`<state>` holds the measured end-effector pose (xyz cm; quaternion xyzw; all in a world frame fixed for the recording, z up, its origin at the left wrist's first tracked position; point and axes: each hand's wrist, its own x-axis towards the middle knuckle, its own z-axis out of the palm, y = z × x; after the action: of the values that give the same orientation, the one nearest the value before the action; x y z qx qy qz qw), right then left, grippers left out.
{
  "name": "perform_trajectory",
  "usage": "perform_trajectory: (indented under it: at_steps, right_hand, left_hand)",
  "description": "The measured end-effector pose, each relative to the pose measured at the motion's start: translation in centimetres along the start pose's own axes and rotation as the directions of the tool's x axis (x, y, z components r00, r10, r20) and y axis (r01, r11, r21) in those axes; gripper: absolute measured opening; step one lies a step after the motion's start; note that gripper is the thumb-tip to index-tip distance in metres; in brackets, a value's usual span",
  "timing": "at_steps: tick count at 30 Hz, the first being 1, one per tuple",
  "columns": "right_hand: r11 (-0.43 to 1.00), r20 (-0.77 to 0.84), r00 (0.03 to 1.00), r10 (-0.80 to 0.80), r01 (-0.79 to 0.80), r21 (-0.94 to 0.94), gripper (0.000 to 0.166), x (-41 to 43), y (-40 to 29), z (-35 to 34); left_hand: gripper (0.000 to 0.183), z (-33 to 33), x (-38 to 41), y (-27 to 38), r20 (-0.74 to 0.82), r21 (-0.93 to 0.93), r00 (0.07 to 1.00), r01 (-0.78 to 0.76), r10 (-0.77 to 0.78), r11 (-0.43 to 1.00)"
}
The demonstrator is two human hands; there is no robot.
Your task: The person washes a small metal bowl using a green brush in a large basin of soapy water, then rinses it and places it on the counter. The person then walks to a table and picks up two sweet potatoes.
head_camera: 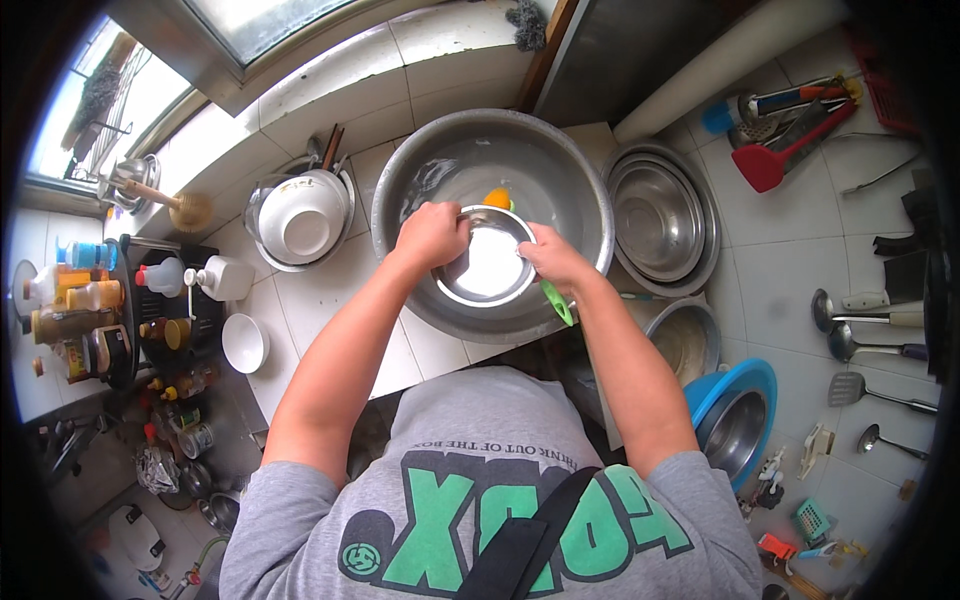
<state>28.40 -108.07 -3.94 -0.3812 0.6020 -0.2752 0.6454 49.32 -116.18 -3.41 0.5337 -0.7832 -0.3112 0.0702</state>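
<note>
Both hands hold a small stainless steel bowl (491, 289) over a large grey metal basin (427, 154), which has water in it. My left hand (433, 235) grips the bowl's rim on the left, its fingers curled over the edge. On the opposite side my right hand (556, 257) has its thumb inside the rim and its fingers mostly hidden beneath. Just beyond the bowl shows an orange object (497, 198) with a bit of green. A green handle (556, 302) sticks out below my right hand across the basin's near side; the bowl hides whether the two are joined.
Nested metal basins (656, 217) stand close on the right, above another metal basin (682, 337) and a blue plastic basin (765, 390). At left are an upturned white bowl (300, 225), a small white bowl (245, 343) and several bottles (82, 296). Utensils (862, 337) hang along the right wall.
</note>
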Motion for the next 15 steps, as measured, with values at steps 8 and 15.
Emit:
perform_trajectory:
  at_steps: [8,15]
  right_hand:
    - [0.995,-0.044,0.998,0.045,-0.049,-0.085,0.039,-0.2,0.0,1.5]
    - [1.0,-0.098,0.995,-0.008,0.006,-0.026,0.037,-0.2,0.8,1.4]
  left_hand:
    - [0.062,0.0,-0.6,1.3,0.057,0.172,0.984,0.155,-0.167,0.973]
    - [0.059,-0.3,-1.0,2.1,0.021,0.179,0.995,0.09,-0.095,0.98]
